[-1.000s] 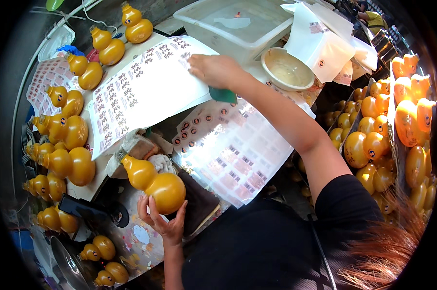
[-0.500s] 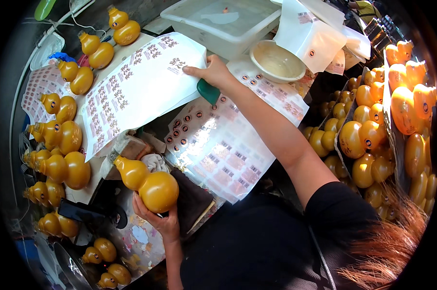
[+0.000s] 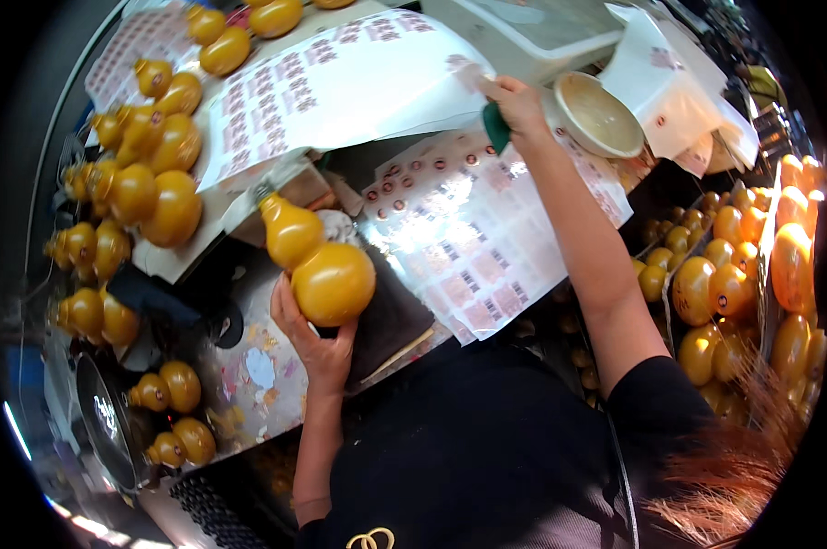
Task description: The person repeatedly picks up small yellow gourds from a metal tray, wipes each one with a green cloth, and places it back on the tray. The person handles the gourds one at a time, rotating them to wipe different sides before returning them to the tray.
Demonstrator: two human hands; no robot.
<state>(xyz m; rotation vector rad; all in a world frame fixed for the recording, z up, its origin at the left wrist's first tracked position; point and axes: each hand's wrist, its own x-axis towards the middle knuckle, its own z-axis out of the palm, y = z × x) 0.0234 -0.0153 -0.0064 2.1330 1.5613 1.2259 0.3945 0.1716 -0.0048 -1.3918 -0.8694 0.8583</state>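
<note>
My left hand cups the base of a glossy yellow gourd-shaped bottle, which leans with its neck toward the upper left. My right arm reaches forward over the table. A flat green scraper sticks out of my right hand, held against the palm. Thumb and fingertips of that hand meet at the corner of a white decal sheet printed with rows of dark lettering. The print beside the fingertips is blurred, so whether a decal is pinched there is hard to see.
Several gourd bottles line the table's left side; more fill the racks at right. A second decal sheet lies below my right forearm. A cream bowl and a clear plastic tub stand at the back. A black pan is lower left.
The view has shifted, so the table and bottles sit differently in the picture. My right hand stays at the decal sheet's corner, and my left hand keeps the gourd bottle.
</note>
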